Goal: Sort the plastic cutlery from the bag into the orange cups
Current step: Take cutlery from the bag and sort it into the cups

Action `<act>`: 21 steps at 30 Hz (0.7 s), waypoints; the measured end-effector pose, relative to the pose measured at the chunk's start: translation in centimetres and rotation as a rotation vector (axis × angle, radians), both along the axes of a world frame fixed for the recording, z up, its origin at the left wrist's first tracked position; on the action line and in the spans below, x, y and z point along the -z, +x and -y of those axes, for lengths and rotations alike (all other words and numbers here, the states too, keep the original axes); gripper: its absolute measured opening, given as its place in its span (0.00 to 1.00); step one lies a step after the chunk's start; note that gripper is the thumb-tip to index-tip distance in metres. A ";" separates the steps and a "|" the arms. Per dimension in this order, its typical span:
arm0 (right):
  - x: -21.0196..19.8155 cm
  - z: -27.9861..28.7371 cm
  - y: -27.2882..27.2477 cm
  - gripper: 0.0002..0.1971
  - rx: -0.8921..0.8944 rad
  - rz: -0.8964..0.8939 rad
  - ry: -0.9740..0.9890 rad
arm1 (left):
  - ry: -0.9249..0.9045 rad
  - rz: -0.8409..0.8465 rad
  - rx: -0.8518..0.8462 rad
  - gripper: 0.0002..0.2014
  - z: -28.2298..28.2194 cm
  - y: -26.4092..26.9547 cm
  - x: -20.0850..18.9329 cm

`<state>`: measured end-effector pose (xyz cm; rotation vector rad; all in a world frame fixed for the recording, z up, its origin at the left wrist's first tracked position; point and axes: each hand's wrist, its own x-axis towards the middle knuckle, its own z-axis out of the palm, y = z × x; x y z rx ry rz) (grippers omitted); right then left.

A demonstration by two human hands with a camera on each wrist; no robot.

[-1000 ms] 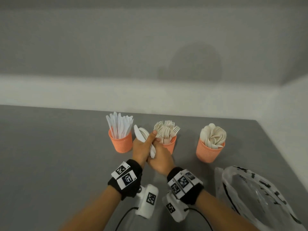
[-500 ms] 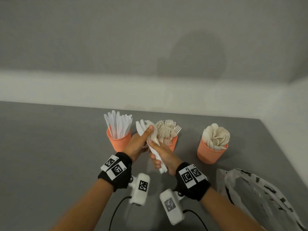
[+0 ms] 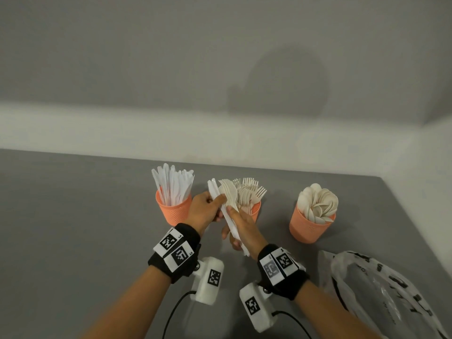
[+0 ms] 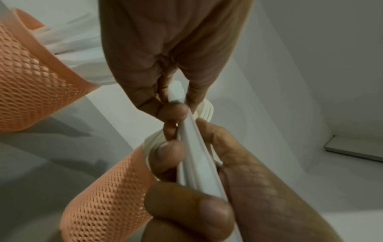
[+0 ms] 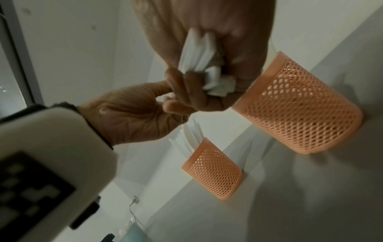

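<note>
Nearest, the printed plastic bag (image 3: 381, 297) lies slack on the desk (image 3: 73, 228), its lettering unreadable. The right hand (image 3: 241, 228) grips a cutlery bundle (image 3: 228, 209) while the left hand (image 3: 204, 211) pinches its knives, now peeling away from the forks compared with a second ago. Beyond, the knife cup (image 3: 174, 211) likely receives them.

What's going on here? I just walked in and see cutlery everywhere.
A person is sorting white plastic cutlery into three orange mesh cups. The right hand holds a small bundle of cutlery by the handles, while the left hand pinches pieces near the top of the bundle. The cups already hold knives, forks and spoons. The plastic bag lies on the grey table to the right.
</note>
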<state>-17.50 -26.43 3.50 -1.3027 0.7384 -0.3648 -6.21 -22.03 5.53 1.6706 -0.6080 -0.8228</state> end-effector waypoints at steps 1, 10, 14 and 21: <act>0.0 0.1 0.0 0.13 0.004 -0.009 0.012 | 0.005 0.002 -0.009 0.07 0.0 0.0 0.0; -0.1 0.3 0.2 0.11 0.017 0.003 -0.014 | -0.058 -0.193 0.029 0.09 -0.9 0.5 -0.1; 0.0 0.3 0.7 0.14 0.004 -0.031 -0.023 | -0.063 -0.193 0.016 0.05 -1.7 1.1 -0.7; 0.3 0.7 1.2 0.11 0.041 -0.062 0.054 | -0.287 0.073 -0.302 0.04 -3.2 5.6 -3.5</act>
